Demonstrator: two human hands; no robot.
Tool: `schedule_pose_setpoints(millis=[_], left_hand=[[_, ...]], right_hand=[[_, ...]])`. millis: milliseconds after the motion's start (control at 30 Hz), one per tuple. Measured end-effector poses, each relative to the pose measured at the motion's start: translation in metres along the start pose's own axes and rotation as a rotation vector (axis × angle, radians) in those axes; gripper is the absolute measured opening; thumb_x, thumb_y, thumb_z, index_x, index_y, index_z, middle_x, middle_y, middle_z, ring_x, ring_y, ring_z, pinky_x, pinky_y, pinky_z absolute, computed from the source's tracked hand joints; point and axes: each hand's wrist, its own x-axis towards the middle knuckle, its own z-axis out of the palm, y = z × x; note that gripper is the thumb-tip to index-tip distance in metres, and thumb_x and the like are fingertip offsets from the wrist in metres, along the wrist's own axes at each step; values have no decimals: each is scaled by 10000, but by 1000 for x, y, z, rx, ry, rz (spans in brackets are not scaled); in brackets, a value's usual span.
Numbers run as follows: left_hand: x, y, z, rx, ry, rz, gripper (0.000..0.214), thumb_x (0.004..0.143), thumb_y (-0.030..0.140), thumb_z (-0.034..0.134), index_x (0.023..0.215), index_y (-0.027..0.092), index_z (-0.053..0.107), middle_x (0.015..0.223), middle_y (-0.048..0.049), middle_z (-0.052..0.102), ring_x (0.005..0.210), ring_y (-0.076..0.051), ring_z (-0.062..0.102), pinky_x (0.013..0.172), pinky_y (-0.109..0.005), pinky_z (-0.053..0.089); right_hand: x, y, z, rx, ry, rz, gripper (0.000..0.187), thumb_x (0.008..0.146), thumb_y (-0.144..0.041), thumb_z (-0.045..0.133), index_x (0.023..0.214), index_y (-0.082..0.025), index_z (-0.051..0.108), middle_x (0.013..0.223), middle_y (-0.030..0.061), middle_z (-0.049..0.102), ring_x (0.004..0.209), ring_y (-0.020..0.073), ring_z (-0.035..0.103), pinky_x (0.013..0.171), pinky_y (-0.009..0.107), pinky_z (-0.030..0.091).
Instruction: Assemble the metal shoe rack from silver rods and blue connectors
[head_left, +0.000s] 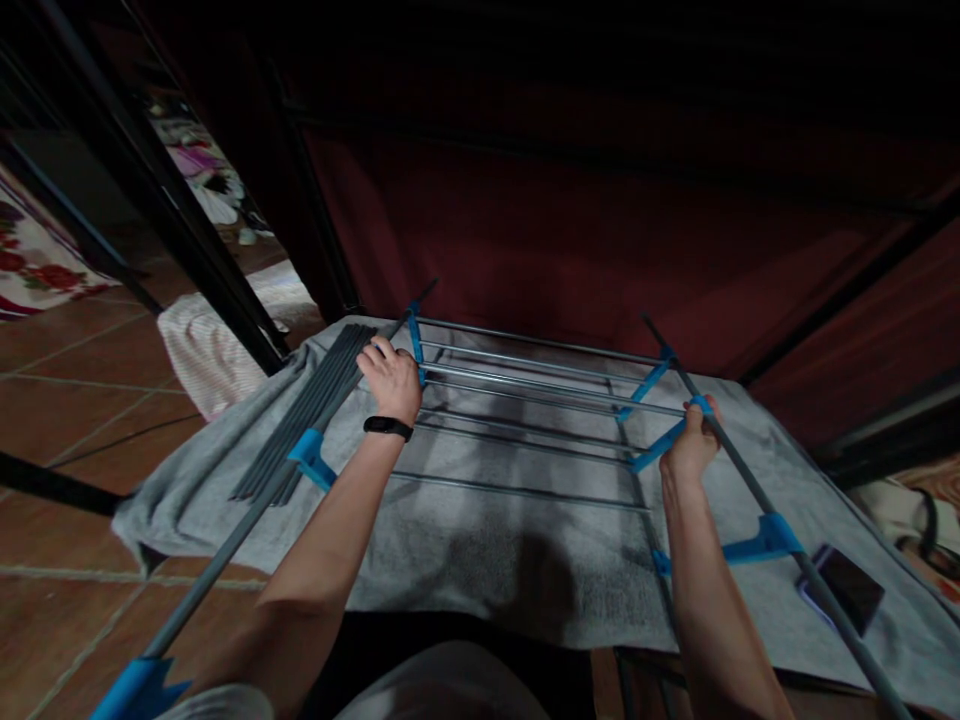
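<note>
A rack frame of grey metal tubes [525, 491] and blue plastic connectors [643, 390] lies across a grey cloth [480, 545]. My left hand [394, 380], with a black band at its wrist, is closed over the frame's left pole beside a blue connector; its thumb is hidden. On the other side, my right hand [691, 445] grips the right pole [739, 465] at a blue connector, its fingers partly behind it. Several thin crossbars run between the two sides. Left of my left hand, a bundle of loose grey tubes [307, 415] rests on the cloth.
A phone [844, 588] lies on the cloth at the right, partly under the right pole. Dark red fabric [525, 260] hangs behind the frame. Dark metal posts [202, 240] stand at the left above a tiled floor [82, 420]. A striped cloth [202, 345] lies beyond.
</note>
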Motion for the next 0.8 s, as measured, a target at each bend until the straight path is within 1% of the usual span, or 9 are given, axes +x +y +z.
schedule_pose_setpoints(millis=[133, 367, 500, 600, 667, 800], left_hand=[[1, 2, -2, -14, -19, -14, 479, 935, 66, 301, 1165, -4, 716, 1453, -326, 510, 1251, -413, 528, 997, -573, 435], [0, 0, -2, -177, -28, -32, 455, 921, 93, 363, 1214, 19, 702, 1462, -322, 506, 1314, -443, 485, 1037, -631, 384], [-2, -3, -2, -185, -22, -6, 445, 923, 125, 395, 1245, 43, 692, 1464, -311, 516, 1325, -438, 479, 1043, -636, 375], [-3, -4, -3, -179, -33, -1, 442, 950, 152, 373, 1236, 34, 688, 1494, -314, 488, 1340, -437, 467, 1057, -624, 369], [-2, -4, -3, -177, -42, 1, 434, 975, 204, 374, 1219, 32, 688, 1516, -316, 466, 1354, -447, 450, 1069, -625, 361], [-1, -5, -2, -199, -55, 6, 481, 1001, 385, 429, 1201, 32, 688, 1531, -317, 444, 1366, -468, 424, 1089, -631, 343]], right_hand=[[-1, -1, 3, 0, 6, 8, 586, 883, -558, 627, 1313, -159, 638, 1261, 92, 696, 1174, 241, 672, 1147, 461, 466], [-3, -3, 4, -2, -3, -5, 628, 892, -572, 606, 1354, -148, 615, 1304, 104, 677, 1176, 239, 675, 1154, 465, 461], [-3, -5, 3, -25, -17, -6, 679, 890, -600, 596, 1391, -140, 601, 1305, 105, 671, 1192, 239, 663, 1160, 457, 456], [-3, -6, 2, -31, -18, -13, 677, 898, -598, 588, 1401, -145, 595, 1313, 106, 670, 1209, 241, 655, 1166, 463, 449], [-3, -5, 1, -37, -26, -19, 650, 906, -585, 583, 1392, -154, 600, 1326, 102, 670, 1226, 242, 647, 1178, 472, 435], [-1, -1, -1, -32, -56, -14, 623, 905, -537, 583, 1404, -164, 588, 1358, 92, 666, 1235, 234, 642, 1192, 471, 420]])
